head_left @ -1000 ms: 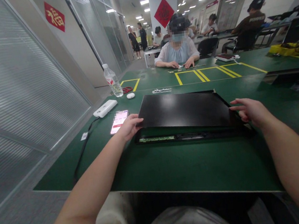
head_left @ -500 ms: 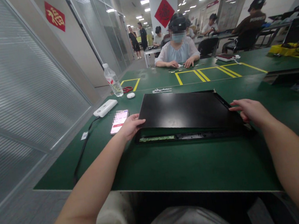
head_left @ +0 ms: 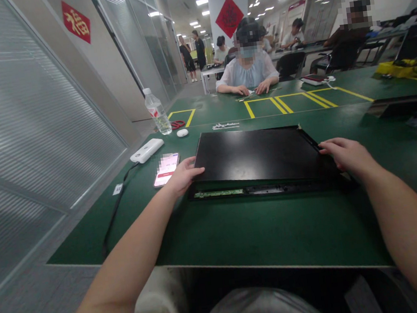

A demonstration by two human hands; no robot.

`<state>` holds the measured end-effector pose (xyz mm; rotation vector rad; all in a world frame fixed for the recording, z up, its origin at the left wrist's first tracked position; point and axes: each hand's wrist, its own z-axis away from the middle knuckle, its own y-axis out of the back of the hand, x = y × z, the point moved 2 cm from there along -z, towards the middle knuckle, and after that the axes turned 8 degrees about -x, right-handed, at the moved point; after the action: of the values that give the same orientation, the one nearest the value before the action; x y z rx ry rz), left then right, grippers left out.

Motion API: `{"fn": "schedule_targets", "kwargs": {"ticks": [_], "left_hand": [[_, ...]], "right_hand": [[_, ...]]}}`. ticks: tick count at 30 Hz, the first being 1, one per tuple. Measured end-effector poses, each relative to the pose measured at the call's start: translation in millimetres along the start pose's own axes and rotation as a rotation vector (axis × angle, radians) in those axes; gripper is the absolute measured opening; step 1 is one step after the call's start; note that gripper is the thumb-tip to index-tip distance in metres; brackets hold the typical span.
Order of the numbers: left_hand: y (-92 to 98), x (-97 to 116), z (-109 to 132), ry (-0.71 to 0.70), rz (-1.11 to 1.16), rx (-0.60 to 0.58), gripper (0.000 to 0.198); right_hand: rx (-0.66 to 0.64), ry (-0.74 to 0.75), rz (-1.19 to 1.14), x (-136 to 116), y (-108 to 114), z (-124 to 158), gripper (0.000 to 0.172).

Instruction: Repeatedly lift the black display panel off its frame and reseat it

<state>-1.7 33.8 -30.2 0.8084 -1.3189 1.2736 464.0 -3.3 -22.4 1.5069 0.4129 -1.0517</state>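
Observation:
A flat black screen panel [head_left: 261, 155] lies tilted over a black frame [head_left: 272, 189] on the green table. A green circuit board strip [head_left: 218, 193] shows along the frame's near side. My left hand [head_left: 186, 175] grips the panel's left edge, thumb on top and the other fingers partly hidden beneath. At the opposite edge, my right hand [head_left: 345, 153] is closed on the panel's right side, close to the frame's rim; its fingertips are partly hidden.
Left of the panel are a phone [head_left: 167, 170], a white power bank [head_left: 147, 151] with a black cable, a white earbud case [head_left: 182, 133], red-handled scissors [head_left: 178, 124] and a water bottle [head_left: 157, 112]. Small white strips [head_left: 225, 126] lie beyond the panel. A person [head_left: 247, 66] sits opposite.
The fingers of my right hand have drawn in against the panel's right edge. The panel's far left corner has sunk slightly. My left hand has barely shifted.

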Motion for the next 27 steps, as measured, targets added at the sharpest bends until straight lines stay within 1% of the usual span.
{"fn": "schedule_targets", "kwargs": {"ticks": [2, 6, 14, 21, 27], "left_hand": [[0.1, -0.9, 0.0, -0.005, -0.012, 0.001, 0.056], [-0.4, -2.5, -0.6, -0.01, -0.035, -0.002, 0.06], [-1.9, -2.5, -0.1, -0.031, -0.078, -0.003, 0.055], [-0.4, -1.7, -0.4, -0.11, -0.157, 0.017, 0.035], [5.8, -2.0, -5.9, -0.226, -0.364, 0.082, 0.04]], "right_hand": [[0.022, -0.005, 0.047, -3.3, -0.5, 3.2, 0.031], [0.025, -0.002, 0.104, -7.1, -1.8, 6.6, 0.031], [0.039, -0.024, 0.177, -6.1, -0.3, 4.8, 0.033], [0.005, -0.015, 0.112, 1.8, 0.1, -1.6, 0.036], [-0.007, -0.013, 0.04, 4.2, -0.5, -3.6, 0.038]]}}
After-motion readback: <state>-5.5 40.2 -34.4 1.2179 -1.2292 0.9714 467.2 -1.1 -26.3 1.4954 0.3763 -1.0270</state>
